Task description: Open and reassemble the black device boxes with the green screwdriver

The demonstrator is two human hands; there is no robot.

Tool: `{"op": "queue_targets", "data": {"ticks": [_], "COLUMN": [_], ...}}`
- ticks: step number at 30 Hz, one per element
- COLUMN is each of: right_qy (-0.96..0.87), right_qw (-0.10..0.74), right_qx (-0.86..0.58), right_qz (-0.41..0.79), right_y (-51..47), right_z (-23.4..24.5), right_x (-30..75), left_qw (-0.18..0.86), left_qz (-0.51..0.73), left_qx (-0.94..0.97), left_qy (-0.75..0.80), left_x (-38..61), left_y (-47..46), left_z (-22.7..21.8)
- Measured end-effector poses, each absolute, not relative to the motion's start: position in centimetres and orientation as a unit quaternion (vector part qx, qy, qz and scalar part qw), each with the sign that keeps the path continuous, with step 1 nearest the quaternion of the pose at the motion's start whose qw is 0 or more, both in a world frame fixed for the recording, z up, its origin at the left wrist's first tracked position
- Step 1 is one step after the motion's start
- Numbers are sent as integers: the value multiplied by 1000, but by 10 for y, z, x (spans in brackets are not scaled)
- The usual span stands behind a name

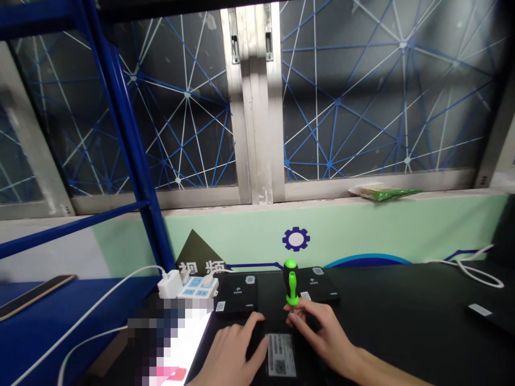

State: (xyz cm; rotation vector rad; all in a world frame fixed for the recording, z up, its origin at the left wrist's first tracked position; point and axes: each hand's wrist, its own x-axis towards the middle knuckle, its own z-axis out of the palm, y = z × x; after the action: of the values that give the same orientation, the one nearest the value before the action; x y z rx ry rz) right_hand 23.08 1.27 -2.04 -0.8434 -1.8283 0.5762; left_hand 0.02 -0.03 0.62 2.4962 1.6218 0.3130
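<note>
Nearest, the left hand (235, 351) lies palm down, thumb and index finger parted in a wide gap, the thumb tip at the left edge of a white label (281, 355). That label is on a dark device whose outline is hard to tell from the black counter (394, 321). The right hand (322, 332) pinches the lower end of a green-and-black screwdriver (291, 281) between thumb and fingers. The tool stands nearly upright, handle on top, just beyond the label — whether its tip touches the device, I cannot tell, as the fingers hide it.

Farther back on the counter are 2 flat black boxes, 1 on the left (237, 294) and 1 on the right (322, 285), the screwdriver rising between them. Beside the left box is a white power strip (198, 288) with a white charger (169, 284) plugged in. A phone (38, 295) lies on a blue surface (100, 295) at far left; a white cable (478, 268) loops at far right.

Behind stands a pale green wall (249, 230) with a gear emblem (296, 239). Beyond — a green packet (382, 192) on the sill, below windows patterned with blue and white lines.
</note>
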Motion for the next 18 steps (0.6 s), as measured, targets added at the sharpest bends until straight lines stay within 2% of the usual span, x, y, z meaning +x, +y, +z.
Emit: {"op": "queue_targets", "data": {"ticks": [18], "right_qy": [-761], "right_qw": [498], "right_qx": [-343], "right_qz": [235], "right_y": [10], "right_z": [-23], "right_x": [232], "left_qw": [72], "left_qz": [80], "left_qx": [830], "left_qy": [547], "left_x": [1], "left_y": [-1], "left_z": [9]}}
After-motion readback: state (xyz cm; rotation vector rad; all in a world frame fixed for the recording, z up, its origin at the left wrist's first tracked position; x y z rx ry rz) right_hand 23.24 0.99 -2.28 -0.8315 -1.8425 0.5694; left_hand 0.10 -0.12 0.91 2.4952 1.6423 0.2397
